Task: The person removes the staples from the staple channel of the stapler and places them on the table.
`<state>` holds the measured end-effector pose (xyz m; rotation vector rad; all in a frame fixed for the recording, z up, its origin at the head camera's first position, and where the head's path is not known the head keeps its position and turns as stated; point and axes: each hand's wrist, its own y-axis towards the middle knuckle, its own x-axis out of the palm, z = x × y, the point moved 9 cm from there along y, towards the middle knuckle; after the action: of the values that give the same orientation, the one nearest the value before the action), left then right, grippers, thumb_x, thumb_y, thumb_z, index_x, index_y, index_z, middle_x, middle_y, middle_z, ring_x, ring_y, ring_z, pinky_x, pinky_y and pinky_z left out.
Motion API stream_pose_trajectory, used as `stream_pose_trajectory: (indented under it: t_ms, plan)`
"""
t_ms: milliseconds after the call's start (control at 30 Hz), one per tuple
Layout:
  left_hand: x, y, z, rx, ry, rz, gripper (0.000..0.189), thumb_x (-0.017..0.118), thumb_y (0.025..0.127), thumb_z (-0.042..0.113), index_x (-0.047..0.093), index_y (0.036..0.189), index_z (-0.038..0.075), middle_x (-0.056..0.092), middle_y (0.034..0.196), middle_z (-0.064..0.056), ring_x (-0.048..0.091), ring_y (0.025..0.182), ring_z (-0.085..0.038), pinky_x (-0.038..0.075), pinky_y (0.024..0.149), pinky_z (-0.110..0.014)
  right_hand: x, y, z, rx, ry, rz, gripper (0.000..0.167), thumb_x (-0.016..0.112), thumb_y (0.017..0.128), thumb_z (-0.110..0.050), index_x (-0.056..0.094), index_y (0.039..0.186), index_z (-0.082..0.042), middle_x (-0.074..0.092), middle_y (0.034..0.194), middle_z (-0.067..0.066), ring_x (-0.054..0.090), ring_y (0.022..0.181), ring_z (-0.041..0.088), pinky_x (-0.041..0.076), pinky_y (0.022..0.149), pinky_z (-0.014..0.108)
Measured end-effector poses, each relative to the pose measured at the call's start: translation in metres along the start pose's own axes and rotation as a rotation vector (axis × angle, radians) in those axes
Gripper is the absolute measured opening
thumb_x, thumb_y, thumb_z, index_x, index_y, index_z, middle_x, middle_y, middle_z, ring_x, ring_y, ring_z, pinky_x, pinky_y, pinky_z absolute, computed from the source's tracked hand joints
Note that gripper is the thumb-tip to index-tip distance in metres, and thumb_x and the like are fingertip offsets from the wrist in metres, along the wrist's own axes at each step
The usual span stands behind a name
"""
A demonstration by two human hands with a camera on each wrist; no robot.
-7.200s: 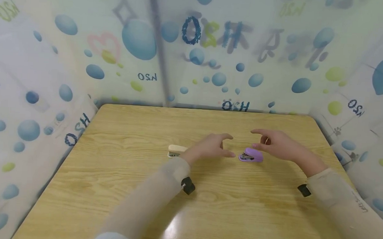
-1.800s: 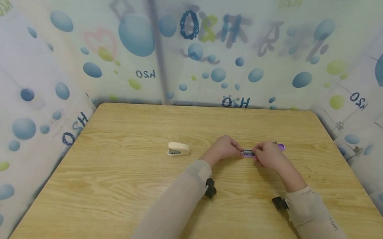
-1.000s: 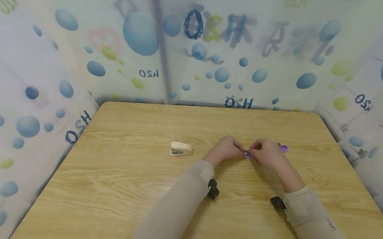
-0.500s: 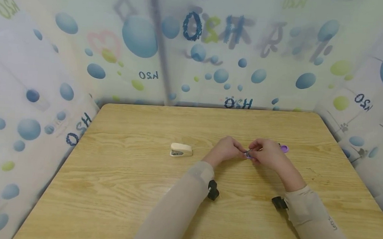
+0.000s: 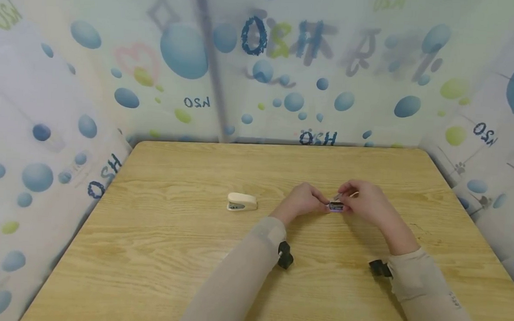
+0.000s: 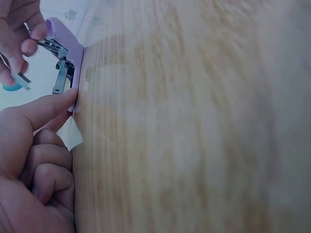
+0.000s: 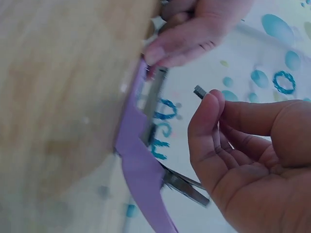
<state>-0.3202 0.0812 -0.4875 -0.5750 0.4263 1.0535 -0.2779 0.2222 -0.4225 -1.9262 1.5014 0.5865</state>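
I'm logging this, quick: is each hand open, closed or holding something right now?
Left hand: closed, pinching one end of the purple stapler.
Right hand: closed, pinching a small staple strip.

The purple stapler [image 7: 141, 165] runs off the right wrist view's bottom edge, its far tip partly behind the left hand [image 7: 197, 36].

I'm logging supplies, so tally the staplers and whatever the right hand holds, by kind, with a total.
Staplers: 2 (cream stapler; purple stapler, opened, its end in the left hand)
Staple strips: 1 (staple strip, pinched in the right hand)
Total: 3
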Motion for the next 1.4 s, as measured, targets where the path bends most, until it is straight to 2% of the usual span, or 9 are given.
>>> stream_pose_trajectory:
  t_ms: [133,267,400,633,700,833,1033,1167,1400]
  plan:
    - [0.001,0.001,-0.001,-0.013,0.006,-0.002,0.012,0.089,0.087,0.029,0.087,0.098,0.024,0.081,0.110,0.006,0.066,0.100,-0.011,0.054,0.097,-0.032,-0.015,-0.005,0.003,-0.007,0.068,0.019,0.030,0.060,0.107,-0.009,0.061,0.132,0.008,0.066,0.125,0.029,0.074,0.087,0.019,0.065,0.077,0.035]
    - [0.003,0.001,-0.002,-0.022,-0.003,-0.013,0.011,0.089,0.087,0.030,0.087,0.097,0.025,0.080,0.112,0.006,0.067,0.107,-0.013,0.054,0.102,-0.035,-0.037,-0.011,0.011,-0.002,0.111,0.046,0.032,0.061,0.107,-0.009,0.059,0.134,0.009,0.066,0.125,0.030,0.072,0.083,0.012,0.065,0.075,0.030]
    - [0.002,0.001,-0.003,-0.025,-0.022,-0.014,0.011,0.089,0.087,0.029,0.086,0.097,0.024,0.080,0.113,0.005,0.067,0.109,-0.014,0.054,0.103,-0.036,-0.064,-0.015,0.021,-0.008,0.076,0.064,0.034,0.061,0.108,-0.012,0.058,0.135,0.009,0.069,0.122,0.027,0.072,0.081,0.007,0.063,0.074,0.025]
    - [-0.001,0.002,-0.003,-0.033,-0.034,-0.010,0.012,0.090,0.087,0.029,0.086,0.097,0.024,0.079,0.112,0.005,0.067,0.110,-0.015,0.054,0.104,-0.037,-0.103,-0.021,0.050,0.028,0.086,0.070,0.038,0.059,0.109,-0.012,0.053,0.137,0.013,0.069,0.101,-0.003,0.070,0.079,0.000,0.063,0.075,0.023]
    - [0.000,0.002,-0.002,-0.030,-0.036,-0.012,0.012,0.090,0.087,0.028,0.086,0.097,0.024,0.080,0.112,0.004,0.067,0.112,-0.016,0.054,0.105,-0.038,-0.108,-0.022,0.060,0.042,0.090,0.055,0.038,0.059,0.109,-0.009,0.051,0.137,0.014,0.068,0.100,-0.006,0.069,0.079,0.000,0.063,0.075,0.024]
    - [0.001,0.002,-0.002,-0.029,-0.040,-0.016,0.012,0.089,0.087,0.028,0.086,0.098,0.023,0.080,0.113,0.004,0.068,0.114,-0.017,0.054,0.105,-0.038,-0.106,-0.020,0.086,0.080,0.098,-0.005,0.038,0.057,0.108,-0.006,0.049,0.139,0.015,0.067,0.103,0.000,0.070,0.082,0.005,0.064,0.077,0.027]
    - [0.002,0.001,-0.002,-0.033,-0.037,-0.021,0.012,0.089,0.087,0.028,0.086,0.099,0.024,0.080,0.115,0.004,0.068,0.118,-0.019,0.054,0.106,-0.038,-0.088,-0.013,0.123,0.094,0.056,-0.084,0.037,0.062,0.106,-0.008,0.054,0.135,0.014,0.071,0.110,0.014,0.069,0.083,0.011,0.063,0.076,0.029]
    - [0.001,0.001,-0.002,-0.034,-0.034,-0.024,0.013,0.089,0.087,0.028,0.086,0.099,0.024,0.080,0.116,0.004,0.068,0.120,-0.019,0.054,0.108,-0.039,-0.076,-0.010,0.131,0.090,0.063,-0.117,0.035,0.064,0.103,-0.005,0.056,0.131,0.015,0.070,0.106,0.014,0.067,0.082,0.009,0.062,0.074,0.029]
    - [0.002,0.002,-0.002,-0.035,-0.031,-0.021,0.012,0.089,0.087,0.028,0.086,0.098,0.024,0.080,0.117,0.003,0.067,0.120,-0.019,0.054,0.107,-0.039,-0.066,-0.006,0.138,0.080,0.071,-0.128,0.030,0.064,0.103,-0.003,0.058,0.126,0.015,0.071,0.101,0.009,0.068,0.081,0.007,0.062,0.073,0.026]
